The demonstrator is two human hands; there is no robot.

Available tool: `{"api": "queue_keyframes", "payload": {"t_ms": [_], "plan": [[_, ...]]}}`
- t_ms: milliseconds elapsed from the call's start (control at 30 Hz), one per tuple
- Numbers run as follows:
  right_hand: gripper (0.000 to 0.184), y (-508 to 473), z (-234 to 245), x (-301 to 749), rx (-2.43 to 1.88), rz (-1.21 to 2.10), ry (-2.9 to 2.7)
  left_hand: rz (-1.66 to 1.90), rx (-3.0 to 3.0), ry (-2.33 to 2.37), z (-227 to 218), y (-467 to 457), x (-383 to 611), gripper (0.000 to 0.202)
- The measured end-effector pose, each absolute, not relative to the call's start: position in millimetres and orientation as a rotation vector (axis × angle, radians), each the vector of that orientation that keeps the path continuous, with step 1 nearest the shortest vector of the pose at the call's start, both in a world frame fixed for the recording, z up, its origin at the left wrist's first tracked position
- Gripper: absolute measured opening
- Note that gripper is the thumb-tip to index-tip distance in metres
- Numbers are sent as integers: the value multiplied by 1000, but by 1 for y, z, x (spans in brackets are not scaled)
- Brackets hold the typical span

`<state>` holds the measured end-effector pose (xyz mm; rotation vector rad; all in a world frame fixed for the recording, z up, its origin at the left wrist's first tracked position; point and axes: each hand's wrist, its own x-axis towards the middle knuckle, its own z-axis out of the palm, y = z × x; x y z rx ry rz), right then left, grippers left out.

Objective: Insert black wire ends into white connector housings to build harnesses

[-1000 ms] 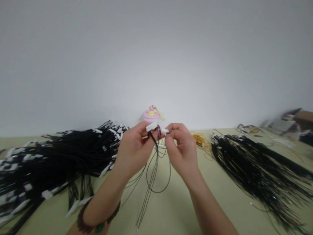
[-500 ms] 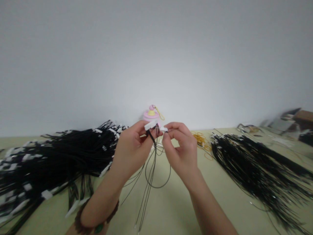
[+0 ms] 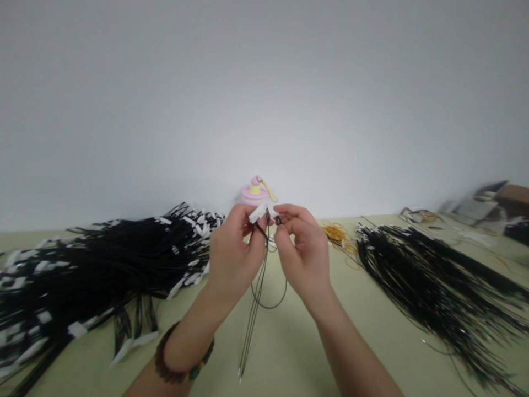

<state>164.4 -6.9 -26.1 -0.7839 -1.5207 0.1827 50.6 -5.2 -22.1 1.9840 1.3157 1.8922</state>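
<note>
Between the thumb and fingers of my left hand (image 3: 236, 251) is a white connector housing (image 3: 259, 213), held tilted above the table. Several thin black wires (image 3: 254, 314) run from it and hang down, and one bends into a loop below my hands. My right hand (image 3: 305, 242) pinches a small white connector (image 3: 273, 214) with black wire at its base. The two white pieces are close together; whether they touch I cannot tell. Fingertips hide part of both.
A big heap of black wire harnesses with white connectors (image 3: 107, 264) covers the table's left. On the right lies a bundle of loose black wires (image 3: 433, 292). Yellow rubber bands (image 3: 336, 234) lie nearer the middle. A pink and yellow trinket (image 3: 255, 192) stands by the wall (image 3: 264, 99).
My left hand has moved right, bringing the white housing closer to the small connector in my right hand. The hanging wires have drawn together, and the loop has narrowed.
</note>
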Motion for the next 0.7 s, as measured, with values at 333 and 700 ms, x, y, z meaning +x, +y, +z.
{"api": "queue_keyframes", "payload": {"t_ms": [333, 700], "plan": [[24, -8, -22, 166, -782, 257, -1514, 1816, 1732, 974, -17, 2, 45, 13], [28, -7, -20, 170, -796, 314, -1490, 1787, 1798, 1073, -16, -2, 46, 7]]}}
